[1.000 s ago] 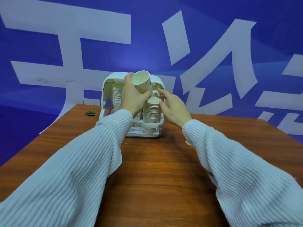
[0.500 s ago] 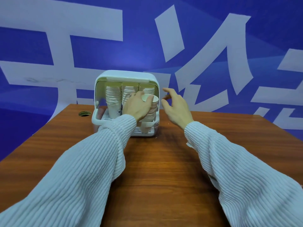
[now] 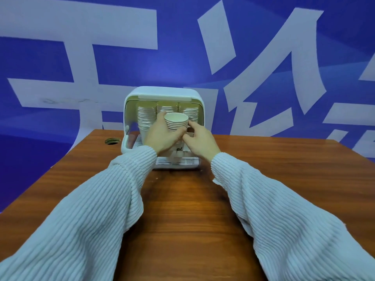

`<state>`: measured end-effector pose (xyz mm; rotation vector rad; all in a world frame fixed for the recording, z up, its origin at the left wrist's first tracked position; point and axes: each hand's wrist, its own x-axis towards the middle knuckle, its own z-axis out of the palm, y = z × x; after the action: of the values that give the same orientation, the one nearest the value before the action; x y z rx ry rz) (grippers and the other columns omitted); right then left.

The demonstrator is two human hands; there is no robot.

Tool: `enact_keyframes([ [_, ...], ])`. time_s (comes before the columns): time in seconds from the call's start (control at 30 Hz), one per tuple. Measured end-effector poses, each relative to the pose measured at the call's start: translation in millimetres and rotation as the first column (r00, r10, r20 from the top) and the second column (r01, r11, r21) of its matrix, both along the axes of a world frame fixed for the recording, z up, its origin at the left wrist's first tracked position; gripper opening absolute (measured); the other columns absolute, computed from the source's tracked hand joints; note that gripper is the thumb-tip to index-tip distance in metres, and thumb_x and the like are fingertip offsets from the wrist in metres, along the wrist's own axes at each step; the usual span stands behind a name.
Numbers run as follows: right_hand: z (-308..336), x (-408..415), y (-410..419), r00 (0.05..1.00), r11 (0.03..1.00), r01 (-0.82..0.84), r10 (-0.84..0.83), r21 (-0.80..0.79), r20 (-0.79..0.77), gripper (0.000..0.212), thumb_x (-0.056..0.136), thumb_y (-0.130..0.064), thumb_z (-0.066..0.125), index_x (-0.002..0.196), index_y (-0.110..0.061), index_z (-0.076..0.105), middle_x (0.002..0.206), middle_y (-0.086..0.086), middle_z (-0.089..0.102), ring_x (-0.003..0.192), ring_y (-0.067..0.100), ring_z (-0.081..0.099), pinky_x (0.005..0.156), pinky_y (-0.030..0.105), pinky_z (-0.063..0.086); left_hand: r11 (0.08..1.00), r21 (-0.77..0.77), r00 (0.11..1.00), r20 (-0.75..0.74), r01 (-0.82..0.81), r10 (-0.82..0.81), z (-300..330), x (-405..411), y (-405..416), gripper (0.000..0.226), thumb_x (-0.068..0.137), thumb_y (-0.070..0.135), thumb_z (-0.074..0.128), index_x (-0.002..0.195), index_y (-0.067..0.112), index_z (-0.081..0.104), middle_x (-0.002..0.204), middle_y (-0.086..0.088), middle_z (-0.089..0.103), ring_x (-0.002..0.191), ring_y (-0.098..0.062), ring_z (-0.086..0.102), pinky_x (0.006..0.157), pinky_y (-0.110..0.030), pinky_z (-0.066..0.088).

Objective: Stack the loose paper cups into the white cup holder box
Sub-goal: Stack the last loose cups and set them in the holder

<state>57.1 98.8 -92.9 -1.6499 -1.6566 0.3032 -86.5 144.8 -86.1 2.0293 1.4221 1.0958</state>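
Observation:
The white cup holder box (image 3: 164, 92) stands open at the far side of the wooden table (image 3: 182, 209). Three stacks of paper cups (image 3: 146, 116) fill its back row. A front stack of paper cups (image 3: 176, 122) stands in the box's front ring, mouth up. My left hand (image 3: 161, 135) is wrapped around this front stack from the left. My right hand (image 3: 199, 139) holds the same stack from the right, fingers curled at its side. The stack's lower part is hidden behind both hands.
A round cable hole (image 3: 111, 140) is cut in the table's far left corner. A blue wall banner with large white characters (image 3: 263, 67) hangs right behind the box. My two white ribbed sleeves cover much of the near table.
My left hand carried the single cup down and seated it on the front stack. My right hand moved in from beside the box and closed on the stack.

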Motion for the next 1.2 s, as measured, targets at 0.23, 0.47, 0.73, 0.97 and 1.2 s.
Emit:
enact_keyframes([
  [0.23,0.2,-17.0,15.2,0.999,0.998,-0.054,0.053,-0.038,-0.007,0.040,0.093,-0.027,0.053,0.132,-0.032,0.061,0.123,-0.005,0.072,0.113,0.021,0.064,0.101,0.043,0.052,1.000,0.006,1.000,0.028,0.001,-0.001,-7.9,-20.6,22.8,0.092,0.064,0.075,0.069,0.134,0.017,0.055,0.130,-0.004,0.068,0.123,-0.027,0.062,0.104,-0.048,0.050],
  [0.47,33.2,-13.5,21.8,0.983,0.935,0.114,-0.155,0.336,0.098,0.052,0.092,-0.011,0.051,0.144,-0.022,0.055,0.147,-0.003,0.056,0.133,0.021,0.049,0.108,0.041,0.045,0.999,0.019,0.994,0.106,0.038,-0.040,-16.8,-26.1,18.6,0.102,0.061,0.067,0.081,0.143,0.024,0.038,0.141,0.002,0.060,0.129,-0.022,0.057,0.109,-0.050,0.047],
  [0.73,74.0,-12.4,49.3,0.834,0.981,0.076,-0.161,0.180,0.528,0.045,0.097,-0.020,0.046,0.141,-0.017,0.055,0.139,0.010,0.059,0.127,0.035,0.052,0.104,0.045,0.041,0.998,0.050,0.999,-0.034,0.040,-0.038,-18.2,-26.6,9.1,0.071,0.084,0.043,0.079,0.144,0.019,0.050,0.138,-0.007,0.064,0.128,-0.029,0.057,0.105,-0.039,0.045],
  [0.97,65.5,-12.9,39.9,0.845,0.957,0.018,-0.169,0.289,0.508,0.027,0.103,-0.028,0.051,0.122,-0.024,0.069,0.117,0.003,0.063,0.114,0.028,0.057,0.093,0.042,0.045,0.996,0.059,0.991,-0.116,-0.067,0.073,-27.1,-21.5,6.9,0.047,0.090,0.048,0.072,0.121,0.014,0.066,0.117,-0.009,0.072,0.111,-0.031,0.064,0.079,-0.030,0.038],
  [1.2,47.7,-11.1,15.4,0.853,0.943,-0.050,-0.130,0.328,0.506,0.023,0.101,-0.028,0.054,0.117,-0.025,0.071,0.114,0.000,0.064,0.108,0.027,0.059,0.087,0.041,0.047,0.927,0.275,0.958,-0.058,-0.256,0.282,-37.2,-20.5,-24.9,0.050,0.092,0.049,0.063,0.123,0.011,0.057,0.120,-0.011,0.062,0.113,-0.034,0.055,0.093,-0.045,0.045],
])
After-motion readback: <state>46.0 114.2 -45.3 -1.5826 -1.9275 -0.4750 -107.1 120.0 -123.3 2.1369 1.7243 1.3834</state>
